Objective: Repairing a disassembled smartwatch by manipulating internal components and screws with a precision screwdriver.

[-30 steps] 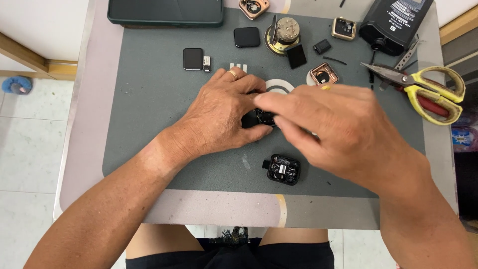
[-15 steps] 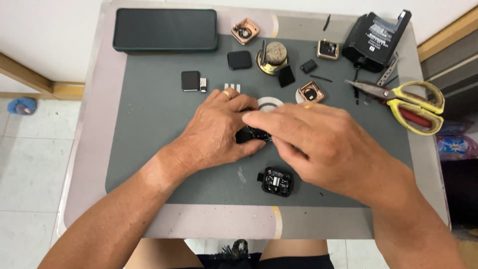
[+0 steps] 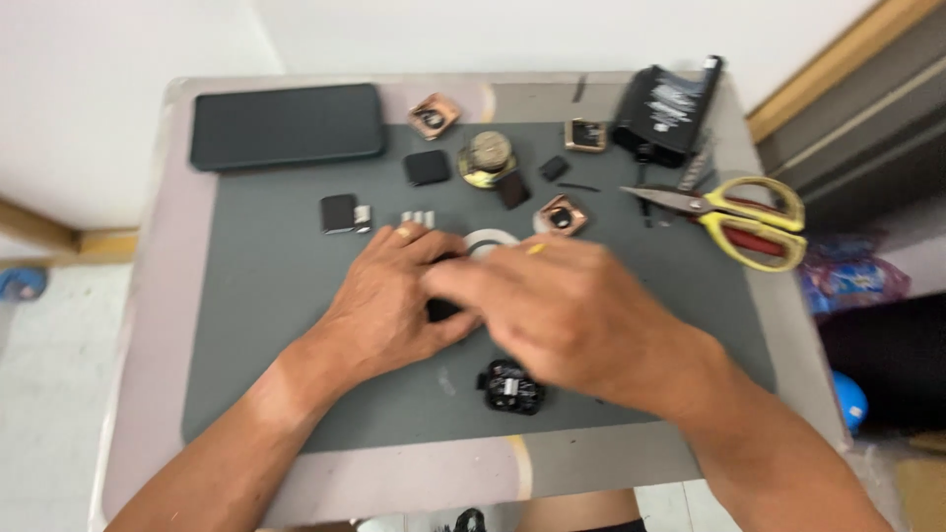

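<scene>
1. Two hands meet over the middle of the grey mat [image 3: 256, 325], as in the earlier views; the main change is that the right hand [image 3: 572, 315] now lies further across the left hand [image 3: 394, 305], hiding more of the small black part [image 3: 440, 311] between them. Its blur suggests it is moving.
2. The small black part sits at the left hand's fingertips, low over the mat; only a dark sliver shows, so what it is cannot be told. The work on it looks ongoing, not finished.
3. The left hand is palm down, fingers curled and closed round the black part, forearm running in from the lower left.
4. The right hand is palm down, fingers bent towards the same part; whether it grips anything cannot be told, though a yellowish tip [image 3: 533, 249] shows at its far edge.
5. A black watch-like module [image 3: 511, 386] lies untouched on the mat, just below the hands.
6. Yellow-handled scissors [image 3: 734, 219] rest well apart at the right of the bench [image 3: 148, 296], and a white tape ring [image 3: 490, 239] lies just beyond the fingers.
</scene>
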